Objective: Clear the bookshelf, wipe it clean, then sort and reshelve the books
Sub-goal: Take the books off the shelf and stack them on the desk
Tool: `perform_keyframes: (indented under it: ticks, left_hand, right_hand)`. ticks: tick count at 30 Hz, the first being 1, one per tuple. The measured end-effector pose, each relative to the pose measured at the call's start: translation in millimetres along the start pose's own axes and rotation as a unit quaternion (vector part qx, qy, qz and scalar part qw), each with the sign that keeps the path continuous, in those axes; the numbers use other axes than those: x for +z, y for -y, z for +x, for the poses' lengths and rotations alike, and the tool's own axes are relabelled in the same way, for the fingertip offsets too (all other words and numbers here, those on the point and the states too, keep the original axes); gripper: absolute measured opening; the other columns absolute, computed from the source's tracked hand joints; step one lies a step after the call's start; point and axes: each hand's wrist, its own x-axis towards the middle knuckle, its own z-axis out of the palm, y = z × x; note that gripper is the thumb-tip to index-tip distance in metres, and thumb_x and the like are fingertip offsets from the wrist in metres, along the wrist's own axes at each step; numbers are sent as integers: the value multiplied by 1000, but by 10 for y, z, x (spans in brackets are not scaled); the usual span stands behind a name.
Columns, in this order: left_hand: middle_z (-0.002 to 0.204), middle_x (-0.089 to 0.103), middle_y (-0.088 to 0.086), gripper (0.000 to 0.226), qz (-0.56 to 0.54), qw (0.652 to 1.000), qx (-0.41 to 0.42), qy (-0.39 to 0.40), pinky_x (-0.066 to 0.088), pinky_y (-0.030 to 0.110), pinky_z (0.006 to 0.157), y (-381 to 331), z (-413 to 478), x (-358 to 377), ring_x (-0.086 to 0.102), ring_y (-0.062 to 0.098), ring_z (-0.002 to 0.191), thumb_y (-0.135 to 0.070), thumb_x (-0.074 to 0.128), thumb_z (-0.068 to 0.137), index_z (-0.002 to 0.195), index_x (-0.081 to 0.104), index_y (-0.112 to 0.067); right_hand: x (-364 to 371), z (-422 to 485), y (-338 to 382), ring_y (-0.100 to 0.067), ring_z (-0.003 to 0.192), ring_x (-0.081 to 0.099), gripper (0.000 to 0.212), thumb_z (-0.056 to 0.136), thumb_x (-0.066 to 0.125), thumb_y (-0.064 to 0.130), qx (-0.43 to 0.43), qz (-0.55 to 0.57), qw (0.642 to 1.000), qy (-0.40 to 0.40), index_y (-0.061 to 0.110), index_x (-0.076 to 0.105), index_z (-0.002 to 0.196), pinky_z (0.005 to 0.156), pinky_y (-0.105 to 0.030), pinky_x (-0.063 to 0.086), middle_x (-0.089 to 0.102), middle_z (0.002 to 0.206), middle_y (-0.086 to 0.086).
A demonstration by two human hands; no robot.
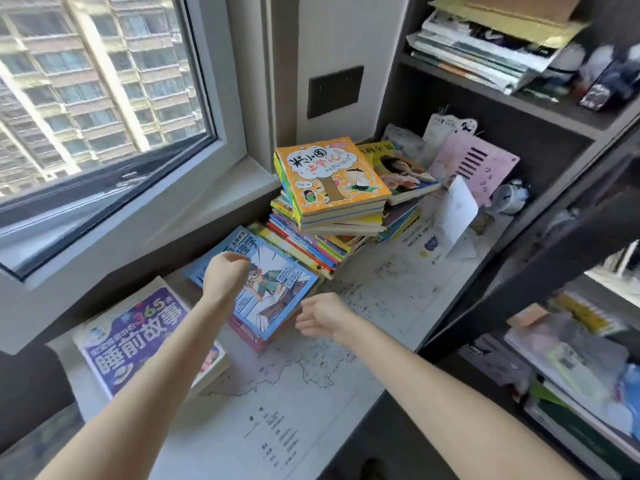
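Observation:
A blue comic book lies on top of a low pile with pink books under it, on the map-covered desk. My left hand is bent down over the comic's left part, and its fingers are hidden behind the back of the hand. My right hand hovers just right of the pile's near corner, fingers loosely curled and holding nothing. Behind stands a taller, leaning stack of children's books topped by an orange book. A thick purple storybook lies at the near left.
The dark bookshelf rises on the right. Its upper shelf holds piled papers, and the lower shelves hold books and folders. A pink sheet, a white card and small items sit at the desk's back. A window is on the left.

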Motion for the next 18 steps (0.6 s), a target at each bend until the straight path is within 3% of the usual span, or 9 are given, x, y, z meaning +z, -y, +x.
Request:
perform_keyframes:
  ticks: [2,6,10,16,18]
  left_hand:
    - [90,58,7,17,-5,999,27,42,43,33,81,-193,-143,95,53,22,87,0,49,88,89,60,-13]
    - [99,67,7,12,0,983,83,163,52,30,77,-664,-675,339,63,18,84,-8,54,94,97,64,-14]
    - [91,73,8,11,9,960,187,210,54,36,78,-1129,-1384,555,67,22,80,-11,58,93,92,69,-14]
    - [78,72,2,16,-32,901,343,263,48,15,61,-1861,-2509,1115,64,6,64,-4,58,90,86,70,-14]
    - [79,73,1,14,-42,876,377,297,49,17,61,-2079,-2908,1393,66,7,66,-8,58,92,88,70,-16]
  right_hand:
    - [-218,-175,27,-31,100,67,30,98,44,-2,-51,-44,998,9,-7,53,126,81,-32,57,64,113,-26]
    - [-750,-758,56,-21,69,67,15,98,50,7,-165,-72,984,15,-1,62,102,75,-36,57,67,80,-13]
    - [-1285,-1607,84,-22,67,67,16,97,54,10,-259,-88,961,25,7,65,86,67,-31,58,68,79,-15]
    - [-2458,-2936,-136,-23,65,69,19,98,51,11,-361,-75,924,-99,5,68,90,62,-30,58,70,73,-14]
    - [-2932,-3356,-266,-24,63,69,20,97,50,10,-384,-53,907,-163,3,68,91,60,-29,58,70,71,-14]
